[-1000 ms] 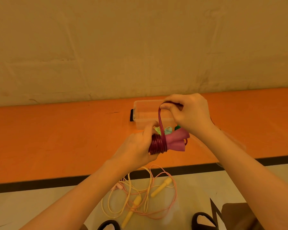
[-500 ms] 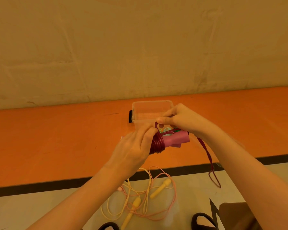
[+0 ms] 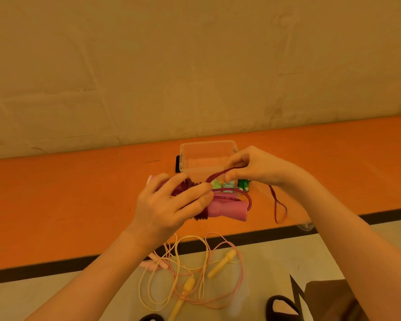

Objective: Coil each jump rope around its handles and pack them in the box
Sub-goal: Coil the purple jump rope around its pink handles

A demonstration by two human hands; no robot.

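The person was near the end of winding the dark red rope [image 3: 220, 176] round its pink handles [image 3: 225, 209]. The left hand [image 3: 171, 205] gripped the wound bundle in the air just before the clear box [image 3: 208, 156], while the right hand [image 3: 257, 169] pinched the loose end, whose tail hung down in a loop. The next move probably called for tucking that end under a turn. The coils looked tight and glossy. A yellow rope [image 3: 188, 286] and a pink rope [image 3: 239, 269] lay tangled on the floor.
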